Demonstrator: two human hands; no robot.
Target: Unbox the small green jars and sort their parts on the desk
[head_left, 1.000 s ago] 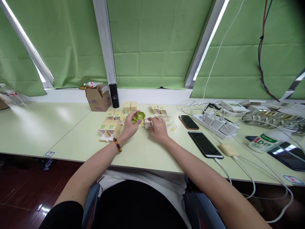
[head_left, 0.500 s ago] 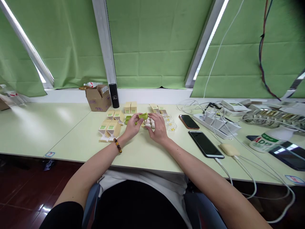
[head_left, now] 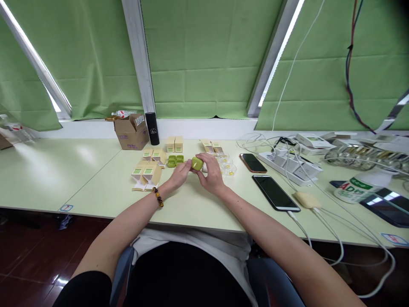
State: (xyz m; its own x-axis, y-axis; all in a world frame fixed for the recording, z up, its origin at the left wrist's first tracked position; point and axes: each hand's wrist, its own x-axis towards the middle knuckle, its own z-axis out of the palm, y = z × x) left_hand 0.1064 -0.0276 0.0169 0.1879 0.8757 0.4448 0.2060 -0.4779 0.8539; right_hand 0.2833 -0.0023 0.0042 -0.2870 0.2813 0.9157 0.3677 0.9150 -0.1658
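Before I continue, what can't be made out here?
In the head view:
Green case: underside, behind its own body and the left hand.
White piece: partly behind the right hand.
Small boxes: any label print, too small.
Brown object: cut off by the left edge.

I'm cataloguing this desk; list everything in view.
Rounded case: one, green, centre
Square compartments: several, green, centre
Cartons: several, cream, centre
Plastic pieces: several, clear, centre
Phones: two, black, right
Power strip: one, white, right
Cables: several, white, right
Block: one, beige, right
Labelled bottle: one, white, right
Glossy device: one, black, right
Flat boxes: several, white, right
Clear packaging: several, clear, right
Cardboard box: one, brown, left
Cylinder: one, black, left
Plastic bottles: several, clear, left
Curtains: several, green, background
Table: one, pale green, middle
Wires: two, red and blue, right
Chair: one, blue, bottom
Bracelet: one, brown, centre
Left hand: one, on case
Right hand: one, on case
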